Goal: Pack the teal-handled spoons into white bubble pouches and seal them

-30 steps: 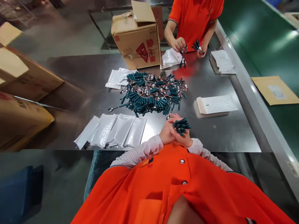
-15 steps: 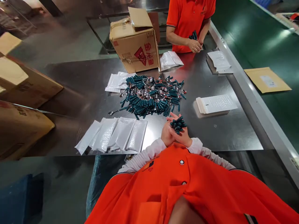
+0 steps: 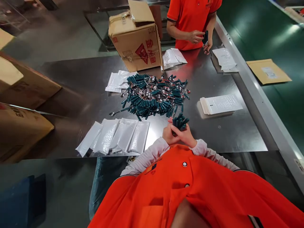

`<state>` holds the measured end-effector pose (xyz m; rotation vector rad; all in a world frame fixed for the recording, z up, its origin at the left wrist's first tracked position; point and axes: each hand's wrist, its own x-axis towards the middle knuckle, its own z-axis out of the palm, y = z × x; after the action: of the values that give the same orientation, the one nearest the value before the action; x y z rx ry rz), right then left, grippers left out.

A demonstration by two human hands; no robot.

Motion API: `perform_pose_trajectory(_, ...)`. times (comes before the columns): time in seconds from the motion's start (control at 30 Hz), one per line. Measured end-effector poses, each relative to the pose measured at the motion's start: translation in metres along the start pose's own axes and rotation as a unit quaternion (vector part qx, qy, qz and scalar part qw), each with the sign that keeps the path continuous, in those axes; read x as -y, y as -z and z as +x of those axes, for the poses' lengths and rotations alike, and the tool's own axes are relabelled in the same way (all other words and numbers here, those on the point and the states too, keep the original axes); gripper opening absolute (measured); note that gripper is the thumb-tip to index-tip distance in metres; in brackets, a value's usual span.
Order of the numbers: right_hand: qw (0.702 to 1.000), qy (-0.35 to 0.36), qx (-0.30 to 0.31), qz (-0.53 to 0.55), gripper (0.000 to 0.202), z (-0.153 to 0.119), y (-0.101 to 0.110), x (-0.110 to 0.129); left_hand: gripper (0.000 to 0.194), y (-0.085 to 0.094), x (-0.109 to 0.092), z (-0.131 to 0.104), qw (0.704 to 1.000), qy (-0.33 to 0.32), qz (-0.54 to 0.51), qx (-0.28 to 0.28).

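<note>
My left hand [image 3: 168, 134] and my right hand [image 3: 187, 135] meet near the table's front edge, both wrapped round a bunch of dark green handles [image 3: 180, 122]. The handles stick up between the fingers; their lower ends are hidden. Just beyond lies a big heap of metal spoons with green handles [image 3: 152, 103], one spoon [image 3: 115, 113] jutting out at its left. Several white padded envelopes [image 3: 123, 134] lie side by side to the left of my hands. A stack of white envelopes [image 3: 222, 104] is on the right.
A cardboard box [image 3: 137, 47] stands behind the heap, beside white packets [image 3: 173, 58]. Across the table a person in orange [image 3: 188, 23] holds green handles. Large cartons [image 3: 26, 85] are at the left. On the green conveyor [image 3: 268, 38] lies a brown envelope [image 3: 268, 72].
The bunch in my hands has tilted more upright, showing more of the handles' length. The other person's hands have moved apart, with the green handles now upright in one.
</note>
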<state>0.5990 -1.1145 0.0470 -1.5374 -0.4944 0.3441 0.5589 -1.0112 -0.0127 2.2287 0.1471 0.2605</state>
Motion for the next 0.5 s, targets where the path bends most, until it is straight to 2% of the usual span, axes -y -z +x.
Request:
perform_pose_trajectory(0.13,0.987,-0.113,-0.052,0.102,0.037,0.014,0.007,-0.017,0.048,0.001,0.001,0.008,0.993,0.063,-0.078,0.062)
perform_pose_trajectory(0.2,0.967,-0.186,-0.079,0.153,0.033,0.022,0.011,-0.032,0.043,0.000,0.000,0.014,0.973,0.096,-0.168,0.125)
perform_pose_trajectory(0.27,0.948,-0.240,-0.094,0.188,0.027,0.027,0.013,-0.046,0.031,-0.004,0.003,0.018,0.941,0.135,-0.246,0.189)
perform_pose_trajectory(0.4,0.924,-0.256,-0.137,0.248,0.027,0.027,0.008,-0.060,0.017,-0.007,0.010,0.019,0.902,0.198,-0.287,0.257)
perform_pose_trajectory(0.47,0.925,-0.245,-0.167,0.236,0.029,0.024,0.005,-0.061,0.014,-0.007,0.012,0.020,0.890,0.221,-0.263,0.299)
perform_pose_trajectory(0.5,0.930,-0.236,-0.182,0.216,0.029,0.023,0.004,-0.061,0.014,-0.008,0.011,0.021,0.894,0.224,-0.233,0.310)
